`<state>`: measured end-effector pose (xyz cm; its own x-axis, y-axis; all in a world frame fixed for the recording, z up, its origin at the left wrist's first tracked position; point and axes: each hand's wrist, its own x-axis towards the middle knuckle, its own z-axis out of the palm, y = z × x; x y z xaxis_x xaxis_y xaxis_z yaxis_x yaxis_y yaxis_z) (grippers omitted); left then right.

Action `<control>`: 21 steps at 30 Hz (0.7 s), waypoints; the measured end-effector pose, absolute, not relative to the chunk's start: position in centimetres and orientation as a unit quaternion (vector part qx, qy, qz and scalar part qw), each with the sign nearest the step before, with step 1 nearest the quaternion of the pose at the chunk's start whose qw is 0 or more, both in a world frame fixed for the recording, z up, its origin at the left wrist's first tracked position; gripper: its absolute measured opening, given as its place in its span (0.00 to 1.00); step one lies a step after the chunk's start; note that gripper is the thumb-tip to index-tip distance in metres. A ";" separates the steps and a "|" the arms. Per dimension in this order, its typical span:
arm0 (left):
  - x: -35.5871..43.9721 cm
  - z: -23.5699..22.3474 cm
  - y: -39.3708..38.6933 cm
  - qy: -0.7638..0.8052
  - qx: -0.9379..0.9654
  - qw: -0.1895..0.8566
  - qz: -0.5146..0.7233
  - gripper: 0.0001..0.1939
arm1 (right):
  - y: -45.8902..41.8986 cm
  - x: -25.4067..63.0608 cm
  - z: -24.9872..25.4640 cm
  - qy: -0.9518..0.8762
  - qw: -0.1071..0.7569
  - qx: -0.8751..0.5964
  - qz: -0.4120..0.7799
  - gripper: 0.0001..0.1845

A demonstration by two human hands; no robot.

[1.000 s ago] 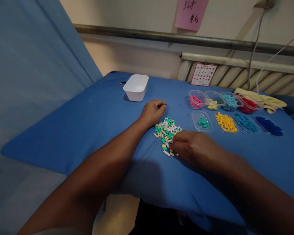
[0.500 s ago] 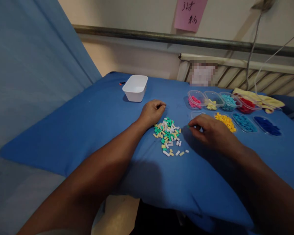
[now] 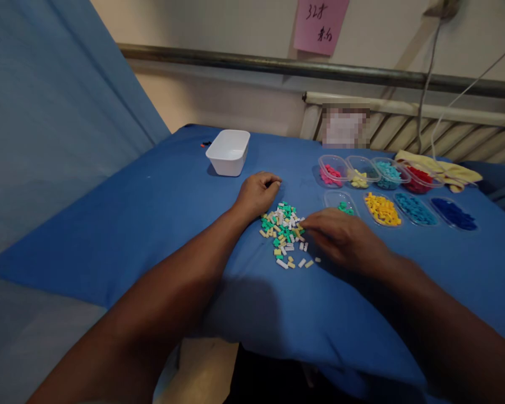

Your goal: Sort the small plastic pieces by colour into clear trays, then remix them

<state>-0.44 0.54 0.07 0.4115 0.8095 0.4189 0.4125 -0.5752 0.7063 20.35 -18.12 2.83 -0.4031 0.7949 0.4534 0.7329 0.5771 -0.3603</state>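
Green, white & pale-yel. sm. bricks heaped loosely; L hand curled, R hand at edge, both grips unclear.

Dim light leaves the blue counter murky. Well in front of the white tub lies a broad, soft shadow; right of the tub, a pixelated patch masks detail. The small bricks look slightly soft.

The bare left forearm slants inward from the lower left, ending in the left hand, its fingers loosely curled. The right forearm angles in from the lower right; the right hand is turned palm down, fingers close together and pointing leftward
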 end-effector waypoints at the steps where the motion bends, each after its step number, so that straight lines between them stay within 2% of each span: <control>1: -0.4 0.1 0.5 0.381 0.800 0.256 0.387 0.10 | -18.3 19.4 2.9 -0.851 0.294 -0.428 0.076 0.19; 4: -0.4 0.1 0.5 0.383 0.801 0.252 0.386 0.10 | -18.7 18.1 3.1 -0.869 0.281 -0.389 0.120 0.22; 11: -0.4 0.0 0.5 0.378 0.801 0.258 0.386 0.11 | -19.0 19.0 3.9 -0.811 0.347 -0.453 0.129 0.16; 18: -0.4 0.2 0.4 0.383 0.802 0.256 0.379 0.11 | -19.1 19.1 3.2 -0.852 0.278 -0.415 0.158 0.16; 21: -0.3 0.3 0.3 0.387 0.803 0.255 0.375 0.11 | -19.3 18.8 3.4 -0.849 0.286 -0.403 0.187 0.12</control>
